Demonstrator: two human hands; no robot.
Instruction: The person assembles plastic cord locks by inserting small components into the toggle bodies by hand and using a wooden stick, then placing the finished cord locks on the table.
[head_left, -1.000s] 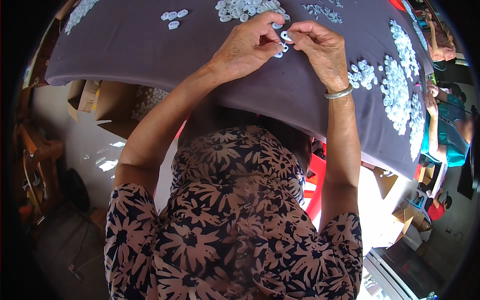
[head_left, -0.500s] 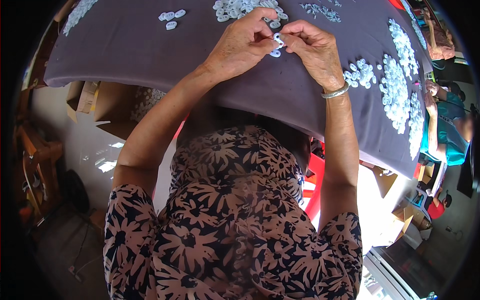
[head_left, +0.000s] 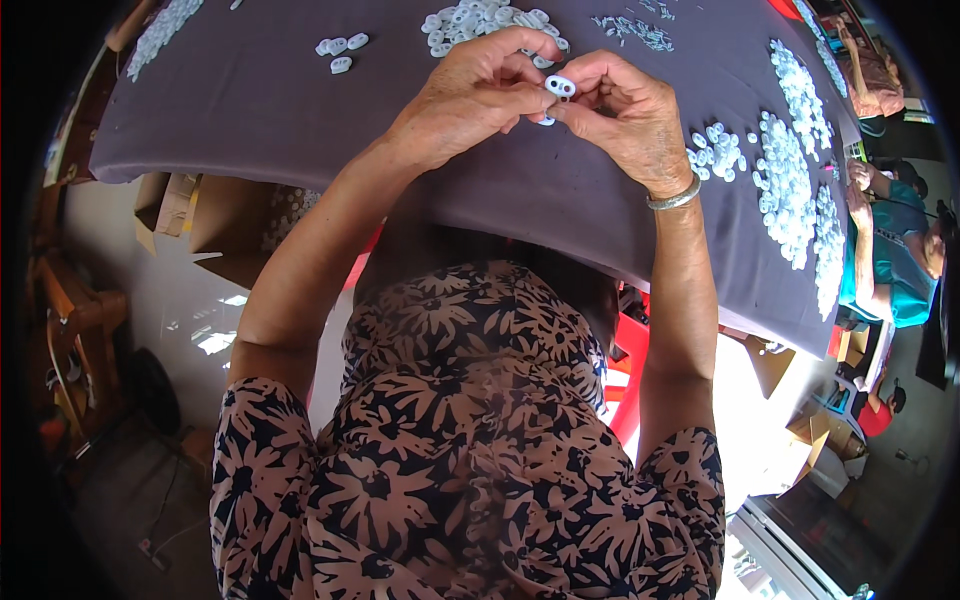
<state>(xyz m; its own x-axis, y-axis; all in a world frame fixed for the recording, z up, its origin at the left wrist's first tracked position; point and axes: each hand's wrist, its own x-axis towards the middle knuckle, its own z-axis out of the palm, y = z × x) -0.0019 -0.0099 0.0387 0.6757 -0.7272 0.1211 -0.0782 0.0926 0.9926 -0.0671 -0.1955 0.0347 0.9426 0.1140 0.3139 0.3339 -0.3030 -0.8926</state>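
A small white oval plastic piece (head_left: pixel 560 87) with two dark holes is pinched between my hands above the dark cloth. My left hand (head_left: pixel 465 100) is closed, its thumb and fingertips against the left end of the piece. From the other side, my right hand (head_left: pixel 630 115), with a bangle at the wrist, grips it between thumb and index finger. Another bit of white (head_left: pixel 547 121) shows just beneath the fingertips; whether it is held or lies on the cloth I cannot tell. Beyond my left hand spreads a pile of similar white oval pieces (head_left: pixel 470 22).
A dark purple cloth (head_left: pixel 250 110) covers the table. Several loose ovals (head_left: pixel 341 46) lie left, small metallic-looking parts (head_left: pixel 640 33) far right, and larger white heaps (head_left: pixel 787 190) along the right. An open cardboard box (head_left: pixel 225 215) stands below the left edge. A person in teal (head_left: pixel 900 260) sits at right.
The white piece has turned, so both its holes now face me. My hands have come slightly nearer, and the right fingers have shifted around the piece.
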